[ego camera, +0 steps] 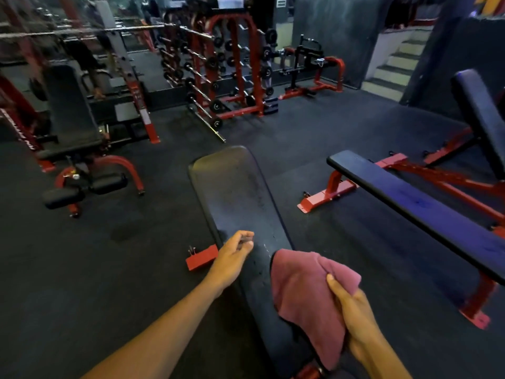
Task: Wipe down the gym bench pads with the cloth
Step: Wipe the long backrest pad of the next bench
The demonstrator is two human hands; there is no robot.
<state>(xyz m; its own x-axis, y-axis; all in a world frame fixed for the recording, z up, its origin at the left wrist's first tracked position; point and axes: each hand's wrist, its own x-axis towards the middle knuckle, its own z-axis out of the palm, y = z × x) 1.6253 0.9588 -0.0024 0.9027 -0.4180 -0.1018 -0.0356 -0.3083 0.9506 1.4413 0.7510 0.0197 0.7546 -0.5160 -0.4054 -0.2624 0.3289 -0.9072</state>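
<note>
The pad (240, 203) runs from lower centre up to mid-frame, directly ahead of the person, so its whole length looks reachable for wiping. The cloth (306, 294), pink and bunched, hangs at lower centre-right over the pad's near right edge, seemingly ready to be laid down. Right hand (352, 321): fingers curled round a gathered fold of the cloth, thumb on top. Left hand (232, 258): fingers loosely curled, holding nothing, over the pad's left edge; contact cannot be told

left hand (232, 257) reaching forward, fingers (246, 239) loosely curled, right hand (352, 310) clutching with fingers closed
</note>
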